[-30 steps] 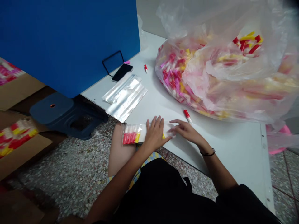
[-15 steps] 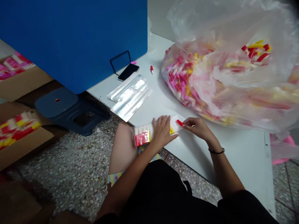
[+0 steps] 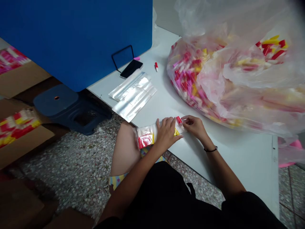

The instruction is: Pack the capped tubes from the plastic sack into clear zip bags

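A small clear packet (image 3: 145, 136) with red and yellow capped pieces inside lies at the near edge of the white table (image 3: 238, 152). My left hand (image 3: 166, 132) lies flat on the packet, fingers together, pressing it down. My right hand (image 3: 194, 125) pinches a red-capped piece (image 3: 179, 120) at the packet's right end, touching the packet's mouth.
A big clear bag (image 3: 238, 73) full of red, pink and yellow pieces fills the right of the table. Empty clear packets (image 3: 133, 93), a dark phone (image 3: 131, 68) and a loose red piece (image 3: 156, 66) lie further back. A blue panel (image 3: 76, 38) stands left; cardboard boxes (image 3: 19, 133) sit on the floor.
My right hand picked up the loose red-capped piece from the table and brought it left to the packet's open end. My left hand stayed on the packet.
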The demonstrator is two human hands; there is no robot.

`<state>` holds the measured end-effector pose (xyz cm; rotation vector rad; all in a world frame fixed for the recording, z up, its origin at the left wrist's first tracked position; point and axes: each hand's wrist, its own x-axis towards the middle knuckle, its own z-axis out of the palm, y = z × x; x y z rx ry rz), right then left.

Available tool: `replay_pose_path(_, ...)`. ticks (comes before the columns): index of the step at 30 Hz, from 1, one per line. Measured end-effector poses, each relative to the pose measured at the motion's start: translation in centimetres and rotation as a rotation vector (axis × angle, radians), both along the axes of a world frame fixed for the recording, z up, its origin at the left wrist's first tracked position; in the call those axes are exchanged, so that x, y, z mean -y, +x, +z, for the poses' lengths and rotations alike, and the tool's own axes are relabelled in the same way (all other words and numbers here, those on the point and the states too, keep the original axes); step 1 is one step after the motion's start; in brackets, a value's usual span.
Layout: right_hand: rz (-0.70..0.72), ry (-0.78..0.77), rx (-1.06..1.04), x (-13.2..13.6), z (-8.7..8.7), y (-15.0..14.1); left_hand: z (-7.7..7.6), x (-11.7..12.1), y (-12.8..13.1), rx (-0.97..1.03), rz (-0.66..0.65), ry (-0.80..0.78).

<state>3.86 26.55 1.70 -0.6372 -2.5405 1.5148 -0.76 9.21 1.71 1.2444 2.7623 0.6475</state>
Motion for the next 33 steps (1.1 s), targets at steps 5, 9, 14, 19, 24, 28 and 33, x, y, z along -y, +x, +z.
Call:
replay_pose_path(5,0.226,0.058,0.055,-1.1,1.0,-0.7,-0.3,-0.1,0.1,-0.005,-0.006,-0.002)
replay_pose_path(9,0.439,0.135,0.158,-2.4,2.7,-1.5,-0.3,0.0,0.1,-0.006,-0.014,0.015)
replay_pose_path(14,0.142,-0.069,0.016,-3.1,3.2,-1.6,0.0,0.2,0.2,-0.014,-0.011,0.012)
replay_pose_path(19,0.102,-0.225,-0.017,-2.1,2.2,-1.0,0.1,0.2,0.3,-0.013,-0.011,0.022)
replay_pose_path(24,0.177,-0.213,0.050,-1.4,1.9,-0.5,-0.1,0.1,0.4,-0.016,0.009,0.030)
replay_pose_path(28,0.107,-0.099,0.006,-1.9,2.4,-0.4,-0.2,0.1,0.5,-0.023,0.018,0.048)
replay_pose_path(33,0.299,-0.050,0.149,-1.9,2.4,-0.2,-0.2,0.1,0.6,-0.026,0.026,0.050)
